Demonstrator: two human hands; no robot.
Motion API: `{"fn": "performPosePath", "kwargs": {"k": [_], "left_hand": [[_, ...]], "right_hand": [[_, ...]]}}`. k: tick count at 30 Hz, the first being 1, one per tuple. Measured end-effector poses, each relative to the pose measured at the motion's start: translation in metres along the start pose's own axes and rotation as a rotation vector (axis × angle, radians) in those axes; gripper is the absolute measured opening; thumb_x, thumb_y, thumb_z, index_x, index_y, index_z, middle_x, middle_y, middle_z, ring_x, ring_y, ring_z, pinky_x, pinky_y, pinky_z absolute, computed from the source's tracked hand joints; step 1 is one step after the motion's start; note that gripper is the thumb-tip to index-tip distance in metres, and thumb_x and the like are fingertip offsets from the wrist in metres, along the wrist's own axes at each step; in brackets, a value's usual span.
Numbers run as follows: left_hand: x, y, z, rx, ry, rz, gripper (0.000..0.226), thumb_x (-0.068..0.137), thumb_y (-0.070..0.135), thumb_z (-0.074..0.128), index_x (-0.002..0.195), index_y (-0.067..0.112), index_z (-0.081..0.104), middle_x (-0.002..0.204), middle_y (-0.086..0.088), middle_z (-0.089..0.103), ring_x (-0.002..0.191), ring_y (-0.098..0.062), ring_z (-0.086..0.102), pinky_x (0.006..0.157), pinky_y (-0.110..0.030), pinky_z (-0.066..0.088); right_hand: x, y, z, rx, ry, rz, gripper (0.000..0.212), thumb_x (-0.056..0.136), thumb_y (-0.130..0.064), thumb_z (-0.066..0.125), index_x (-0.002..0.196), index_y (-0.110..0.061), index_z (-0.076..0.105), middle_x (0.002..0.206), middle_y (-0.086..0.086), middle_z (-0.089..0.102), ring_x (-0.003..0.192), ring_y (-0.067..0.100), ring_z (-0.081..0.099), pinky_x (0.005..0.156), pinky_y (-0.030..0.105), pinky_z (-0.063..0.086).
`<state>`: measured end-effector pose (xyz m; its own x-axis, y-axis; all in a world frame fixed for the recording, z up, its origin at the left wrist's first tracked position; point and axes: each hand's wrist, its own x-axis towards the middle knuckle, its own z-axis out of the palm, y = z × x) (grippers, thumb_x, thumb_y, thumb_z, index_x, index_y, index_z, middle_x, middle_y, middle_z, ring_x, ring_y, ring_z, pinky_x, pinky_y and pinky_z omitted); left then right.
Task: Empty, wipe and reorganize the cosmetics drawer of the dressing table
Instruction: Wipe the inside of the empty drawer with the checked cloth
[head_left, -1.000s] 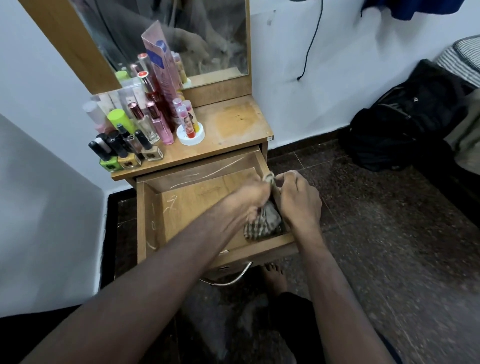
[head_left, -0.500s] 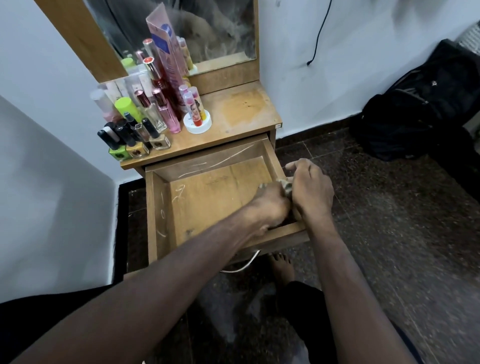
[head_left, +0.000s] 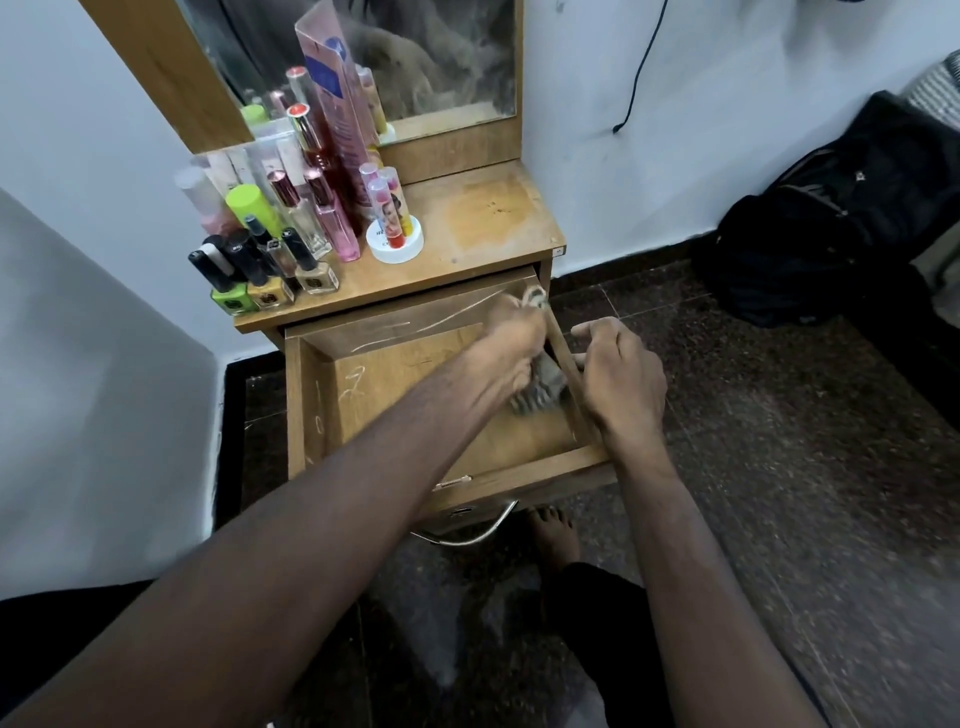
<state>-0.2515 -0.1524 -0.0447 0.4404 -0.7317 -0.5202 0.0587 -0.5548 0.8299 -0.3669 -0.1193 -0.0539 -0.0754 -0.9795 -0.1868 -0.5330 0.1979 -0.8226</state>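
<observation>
Holding a checked cloth (head_left: 537, 387), the left hand (head_left: 511, 340) has its fingers curled tight round it, down inside the open drawer (head_left: 395, 384) against the right wall. The hand is blurry. The right hand (head_left: 621, 376) grips the top of that same wall, fingers bent over the edge. The drawer sticks out from the table (head_left: 493, 218) and has white scratch marks on its wood. Bottles (head_left: 275, 249) of nail paint and perfume stand crowded on the left of the table top, in front of the mirror (head_left: 415, 57). A bare foot (head_left: 553, 535) rests on the dark floor (head_left: 779, 467) below the drawer.
</observation>
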Motion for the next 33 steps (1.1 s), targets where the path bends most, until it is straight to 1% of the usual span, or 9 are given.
{"fn": "performPosePath", "kwargs": {"k": [3,5,10,15,18,22,27,31,33], "left_hand": [[0.012,0.007,0.002,-0.019,0.137,0.043,0.027,0.11,0.017,0.048,0.086,0.014,0.057,0.076,-0.011,0.063,0.06,-0.025,0.057,0.063,-0.047,0.06],[0.006,-0.007,0.006,0.161,0.054,0.098,0.032,0.11,0.022,0.043,0.09,0.011,0.065,0.079,-0.016,0.071,0.052,-0.027,0.06,0.05,-0.039,0.053],[-0.035,-0.036,-0.005,0.566,-0.176,0.239,0.023,0.105,0.008,0.044,0.097,0.009,0.066,0.093,-0.019,0.075,0.078,-0.039,0.075,0.067,-0.048,0.065],[-0.067,-0.053,-0.039,0.809,-0.459,0.292,0.024,0.104,0.011,0.053,0.102,0.022,0.074,0.118,-0.003,0.075,0.11,-0.023,0.069,0.098,-0.037,0.056],[-0.062,-0.044,-0.051,0.868,-0.577,0.283,0.039,0.1,0.005,0.051,0.118,0.023,0.08,0.121,0.005,0.075,0.105,-0.015,0.069,0.094,-0.031,0.058],[-0.05,-0.06,-0.054,0.673,-0.527,0.205,0.032,0.093,0.012,0.054,0.075,0.026,0.078,0.081,0.004,0.074,0.075,-0.017,0.064,0.076,-0.038,0.055],[-0.044,-0.055,-0.034,0.173,-0.366,-0.075,0.017,0.088,-0.005,0.055,0.099,0.002,0.065,0.093,-0.02,0.072,0.087,-0.036,0.071,0.085,-0.044,0.06],[-0.043,-0.031,-0.01,-0.119,-0.239,-0.191,0.02,0.098,-0.007,0.045,0.112,-0.001,0.057,0.082,-0.017,0.06,0.066,-0.027,0.063,0.052,-0.033,0.055],[-0.027,-0.023,-0.002,-0.273,-0.148,-0.223,0.015,0.107,0.008,0.043,0.097,0.005,0.054,0.075,-0.011,0.058,0.05,-0.021,0.061,0.041,-0.027,0.049]], "right_hand": [[-0.001,-0.002,0.001,0.0,0.005,-0.011,0.056,0.097,-0.045,0.022,0.119,-0.032,0.072,0.117,0.0,0.078,0.117,0.027,0.061,0.092,0.04,0.036],[-0.001,-0.001,0.0,-0.001,0.001,-0.012,0.053,0.101,-0.042,0.024,0.119,-0.031,0.072,0.118,0.001,0.078,0.118,0.028,0.06,0.092,0.04,0.035],[-0.001,-0.002,-0.002,0.008,-0.01,0.005,0.056,0.097,-0.045,0.022,0.117,-0.032,0.073,0.118,0.001,0.077,0.119,0.029,0.061,0.096,0.042,0.037],[-0.01,-0.007,-0.004,0.034,-0.017,0.009,0.055,0.098,-0.043,0.023,0.118,-0.033,0.073,0.117,0.002,0.077,0.116,0.027,0.061,0.1,0.045,0.041],[-0.013,-0.01,-0.006,0.018,-0.022,0.012,0.049,0.104,-0.04,0.026,0.12,-0.034,0.072,0.119,0.002,0.076,0.116,0.026,0.06,0.103,0.046,0.041],[-0.012,-0.01,-0.005,0.014,-0.019,0.008,0.047,0.104,-0.039,0.028,0.119,-0.035,0.072,0.12,0.001,0.076,0.118,0.026,0.06,0.107,0.048,0.041],[-0.008,-0.006,-0.007,0.017,-0.013,0.009,0.046,0.107,-0.037,0.029,0.121,-0.033,0.072,0.124,0.002,0.074,0.109,0.021,0.056,0.106,0.045,0.039],[-0.006,-0.005,-0.007,-0.005,-0.016,-0.011,0.045,0.108,-0.036,0.029,0.123,-0.033,0.072,0.127,0.002,0.073,0.114,0.023,0.057,0.105,0.045,0.038],[-0.006,-0.004,-0.006,-0.013,-0.018,-0.015,0.045,0.108,-0.037,0.029,0.123,-0.033,0.071,0.127,0.003,0.074,0.12,0.027,0.059,0.105,0.045,0.038]]}}
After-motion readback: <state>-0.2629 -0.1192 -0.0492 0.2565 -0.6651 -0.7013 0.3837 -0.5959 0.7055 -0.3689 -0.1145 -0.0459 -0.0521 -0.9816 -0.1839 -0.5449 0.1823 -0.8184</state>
